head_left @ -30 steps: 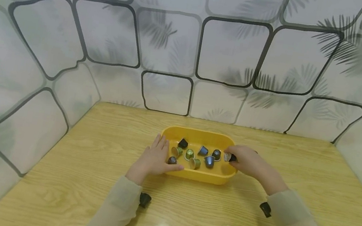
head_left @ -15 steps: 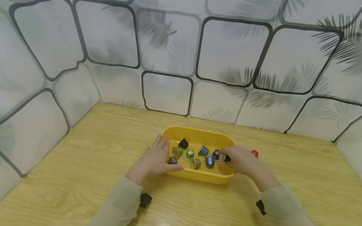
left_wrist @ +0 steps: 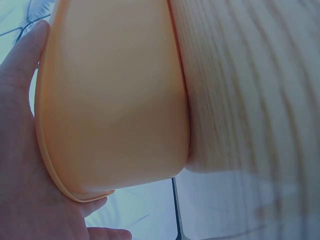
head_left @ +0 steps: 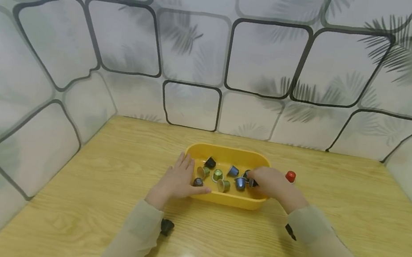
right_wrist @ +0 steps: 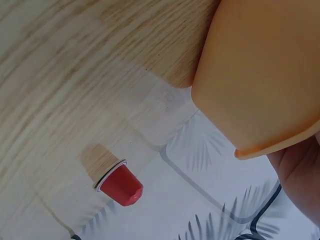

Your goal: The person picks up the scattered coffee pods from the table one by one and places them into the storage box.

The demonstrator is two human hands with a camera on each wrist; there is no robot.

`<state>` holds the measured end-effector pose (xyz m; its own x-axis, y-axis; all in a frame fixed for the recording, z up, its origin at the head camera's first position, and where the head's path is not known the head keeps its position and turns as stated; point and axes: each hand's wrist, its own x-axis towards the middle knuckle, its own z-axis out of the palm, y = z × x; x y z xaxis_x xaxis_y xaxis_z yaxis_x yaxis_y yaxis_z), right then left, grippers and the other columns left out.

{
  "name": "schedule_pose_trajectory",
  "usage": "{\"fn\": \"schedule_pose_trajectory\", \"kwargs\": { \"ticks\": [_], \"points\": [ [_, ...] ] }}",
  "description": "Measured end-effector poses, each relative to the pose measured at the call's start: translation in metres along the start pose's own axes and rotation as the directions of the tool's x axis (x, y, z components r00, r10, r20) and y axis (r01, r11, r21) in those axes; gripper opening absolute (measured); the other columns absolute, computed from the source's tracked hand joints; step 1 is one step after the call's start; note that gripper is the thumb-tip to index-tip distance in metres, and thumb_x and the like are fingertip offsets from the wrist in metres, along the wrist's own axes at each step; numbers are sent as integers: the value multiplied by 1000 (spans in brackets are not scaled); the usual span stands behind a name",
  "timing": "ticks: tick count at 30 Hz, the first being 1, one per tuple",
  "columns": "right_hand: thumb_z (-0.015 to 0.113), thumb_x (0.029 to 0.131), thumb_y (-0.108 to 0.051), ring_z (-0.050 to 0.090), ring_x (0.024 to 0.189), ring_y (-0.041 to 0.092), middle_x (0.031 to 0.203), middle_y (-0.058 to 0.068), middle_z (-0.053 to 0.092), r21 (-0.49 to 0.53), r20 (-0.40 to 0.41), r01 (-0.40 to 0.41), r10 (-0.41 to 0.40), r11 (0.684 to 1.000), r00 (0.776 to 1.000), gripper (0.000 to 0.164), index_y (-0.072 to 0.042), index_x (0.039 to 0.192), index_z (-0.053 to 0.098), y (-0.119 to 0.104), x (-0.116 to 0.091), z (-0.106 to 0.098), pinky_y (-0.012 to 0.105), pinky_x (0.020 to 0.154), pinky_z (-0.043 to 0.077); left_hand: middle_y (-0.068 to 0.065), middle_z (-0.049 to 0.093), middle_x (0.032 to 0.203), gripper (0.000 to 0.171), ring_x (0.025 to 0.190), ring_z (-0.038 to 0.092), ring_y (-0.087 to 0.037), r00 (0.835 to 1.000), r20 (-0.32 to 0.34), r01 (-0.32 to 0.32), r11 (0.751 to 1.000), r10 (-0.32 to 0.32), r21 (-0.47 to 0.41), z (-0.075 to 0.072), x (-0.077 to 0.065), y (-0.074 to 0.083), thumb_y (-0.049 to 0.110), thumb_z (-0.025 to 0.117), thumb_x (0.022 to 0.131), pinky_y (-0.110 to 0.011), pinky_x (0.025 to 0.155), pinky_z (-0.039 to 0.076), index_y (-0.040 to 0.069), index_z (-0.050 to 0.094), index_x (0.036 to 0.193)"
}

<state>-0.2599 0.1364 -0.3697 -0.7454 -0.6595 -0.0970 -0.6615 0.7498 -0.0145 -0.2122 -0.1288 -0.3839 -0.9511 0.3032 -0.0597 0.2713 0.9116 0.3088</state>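
Observation:
A yellow plastic bin (head_left: 227, 200) holds several coffee capsules, among them a blue capsule (head_left: 240, 184), a green capsule (head_left: 217, 175) and a black capsule (head_left: 210, 162). My left hand (head_left: 173, 182) rests over the bin's left end with fingers straight and thumb along the front rim; the left wrist view shows the bin wall (left_wrist: 115, 100) beside the palm. Reaching over the right end, my right hand (head_left: 275, 185) pinches a dark coffee capsule (head_left: 253, 183) low inside the bin, its fingertips partly hidden. In the right wrist view, the bin wall (right_wrist: 260, 75) hides the fingertips.
A red capsule (head_left: 290, 176) stands on the wooden table (head_left: 219, 247) to the right of the bin. One black capsule (head_left: 167, 227) lies by the left sleeve, and a dark piece (head_left: 290, 231) shows beside the right sleeve. A patterned wall (head_left: 196, 64) rises behind the table.
My right hand has moved left and down into the bin with the dark capsule. The red capsule has come into view behind the right wrist. The left hand stays at the rim.

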Motion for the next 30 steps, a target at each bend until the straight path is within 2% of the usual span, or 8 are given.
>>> {"fn": "schedule_pose_trajectory", "kwargs": {
  "ticks": [5,9,30],
  "points": [
    [59,81,2,47,63,13,74,-2,55,-6,75,-51,52,999,996,18,-15,75,56,-2,3,1,29,56,40,-17,-1,145,108,131,-11,-26,1000,2,-5,1000,5,5,0,0,1,76,40,70,-54,99,17,-3,14,139],
    [60,81,1,47,63,14,72,-1,54,-16,96,-75,76,997,992,17,-14,74,56,-5,4,0,30,56,40,-17,0,145,108,131,-10,-27,1000,3,-2,1000,2,2,-1,-1,1,76,40,70,-54,99,16,-3,14,139],
    [59,81,0,49,65,14,76,0,57,-1,84,-82,82,997,993,17,-16,77,58,-4,7,5,31,57,42,-17,0,145,107,131,-10,-27,1000,-1,-3,1000,3,10,-2,-2,1,76,39,71,-53,100,16,-3,14,140]
  ]
}}
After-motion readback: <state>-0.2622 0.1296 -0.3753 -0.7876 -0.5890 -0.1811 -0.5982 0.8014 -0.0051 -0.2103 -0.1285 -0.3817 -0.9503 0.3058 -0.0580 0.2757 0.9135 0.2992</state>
